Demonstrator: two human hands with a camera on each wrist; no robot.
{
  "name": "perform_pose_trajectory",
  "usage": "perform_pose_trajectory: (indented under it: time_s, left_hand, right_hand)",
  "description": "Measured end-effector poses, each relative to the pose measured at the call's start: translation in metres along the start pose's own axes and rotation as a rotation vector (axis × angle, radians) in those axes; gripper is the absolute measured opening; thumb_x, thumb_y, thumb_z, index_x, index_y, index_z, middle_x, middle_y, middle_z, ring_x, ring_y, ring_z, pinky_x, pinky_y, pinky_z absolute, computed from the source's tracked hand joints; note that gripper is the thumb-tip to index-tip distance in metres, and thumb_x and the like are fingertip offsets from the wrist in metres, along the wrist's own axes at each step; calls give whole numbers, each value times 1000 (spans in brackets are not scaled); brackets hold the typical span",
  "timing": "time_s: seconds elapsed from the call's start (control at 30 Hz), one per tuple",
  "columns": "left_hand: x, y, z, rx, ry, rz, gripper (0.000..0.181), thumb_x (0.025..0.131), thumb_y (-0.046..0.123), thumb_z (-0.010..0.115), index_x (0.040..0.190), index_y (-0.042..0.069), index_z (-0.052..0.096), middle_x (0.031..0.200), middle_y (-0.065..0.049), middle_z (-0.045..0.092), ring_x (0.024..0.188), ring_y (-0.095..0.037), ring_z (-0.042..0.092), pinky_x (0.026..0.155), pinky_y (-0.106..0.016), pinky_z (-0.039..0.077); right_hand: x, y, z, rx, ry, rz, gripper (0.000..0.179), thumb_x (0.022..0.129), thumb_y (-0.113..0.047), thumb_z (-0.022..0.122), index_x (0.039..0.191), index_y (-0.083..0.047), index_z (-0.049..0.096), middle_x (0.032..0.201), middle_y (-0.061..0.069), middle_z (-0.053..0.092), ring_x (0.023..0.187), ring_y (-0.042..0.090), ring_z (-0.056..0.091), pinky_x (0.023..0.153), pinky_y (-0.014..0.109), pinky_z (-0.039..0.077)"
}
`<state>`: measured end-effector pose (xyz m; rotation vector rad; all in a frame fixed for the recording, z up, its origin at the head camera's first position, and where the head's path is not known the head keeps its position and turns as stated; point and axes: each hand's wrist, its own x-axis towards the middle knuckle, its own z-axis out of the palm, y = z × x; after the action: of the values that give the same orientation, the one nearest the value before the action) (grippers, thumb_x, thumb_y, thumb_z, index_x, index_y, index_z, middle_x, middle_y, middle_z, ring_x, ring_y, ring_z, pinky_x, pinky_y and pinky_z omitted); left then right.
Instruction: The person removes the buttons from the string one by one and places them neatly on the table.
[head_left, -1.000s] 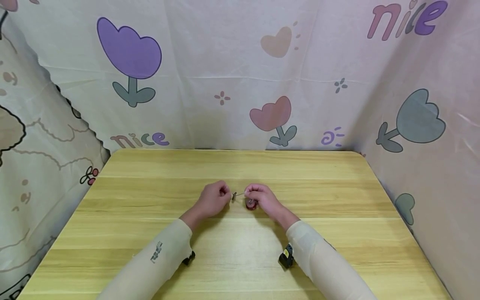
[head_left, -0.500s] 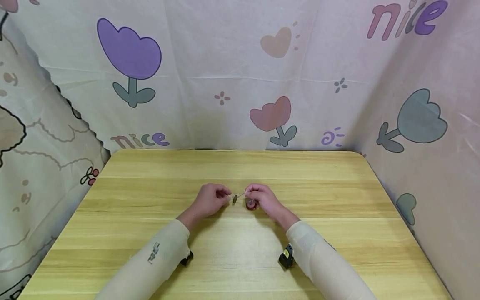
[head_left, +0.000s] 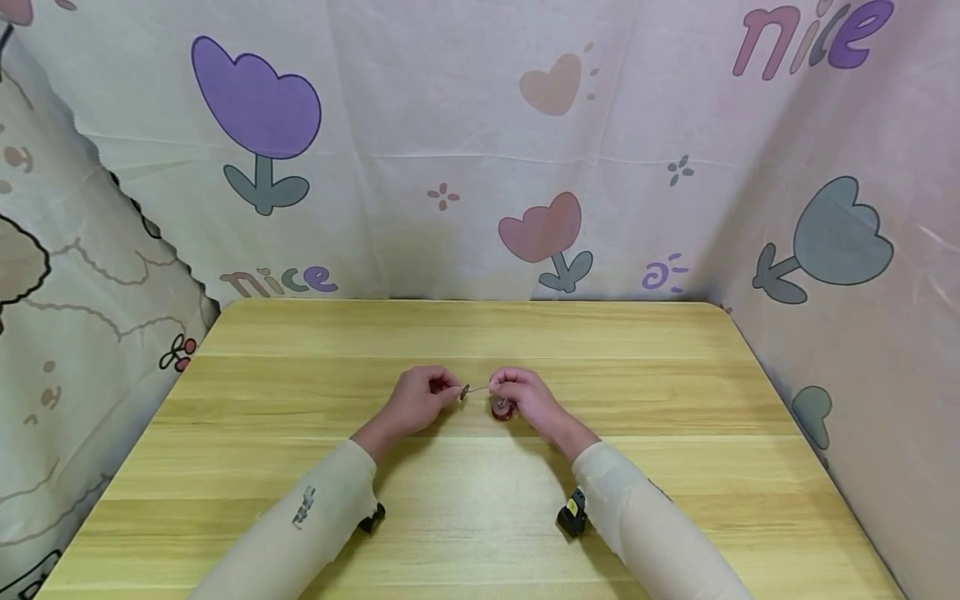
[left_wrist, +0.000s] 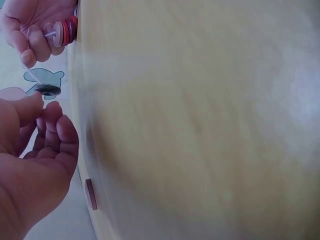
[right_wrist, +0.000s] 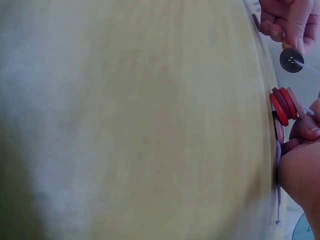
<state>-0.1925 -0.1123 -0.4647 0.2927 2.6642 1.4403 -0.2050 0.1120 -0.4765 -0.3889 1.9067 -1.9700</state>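
Near the middle of the table, my left hand pinches the edge of a dark round button between thumb and finger. A thin pale string runs from this button to my right hand. The right thumb and forefinger pinch the string. Below the right fingers is a stack of red and pinkish buttons, threaded on the same string. The string's loose tail lies along the table beside the right wrist.
The light wooden table has patterned cloth behind it and at both sides. One brownish button lies on the table by the left hand. A pinkish button shows behind the stack in the right wrist view.
The left hand opened slightly and moved back from the dark button, which swung lower on the string. Now the left fingers hold its edge, and the string is pulled straight. The right hand stays in place.
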Motion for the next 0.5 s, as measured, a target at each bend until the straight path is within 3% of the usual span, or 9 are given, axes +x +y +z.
perform_pose_trajectory:
  time_s: [0.2,0.37,0.5]
  left_hand:
    - [-1,0,-4,-12,8,17,6,88,12,78,83,15,75,80,2,65,74,-20,55,67,-34,49]
    - [-1,0,-4,3,3,20,8,90,12,75,83,14,74,76,2,65,71,-19,56,65,-33,50]
    - [-1,1,-3,43,4,64,9,91,4,72,85,11,72,74,2,62,70,-18,55,66,-33,49]
  right_hand:
    - [-2,-6,1,1,4,11,21,98,-2,52,101,19,53,71,9,50,64,19,45,59,30,39]
    - [-4,-13,2,11,-5,20,18,99,3,49,100,21,51,71,13,48,64,23,44,60,32,39]
    - [-4,-14,3,11,-18,17,18,98,6,46,100,24,48,70,17,46,64,25,44,61,33,38]
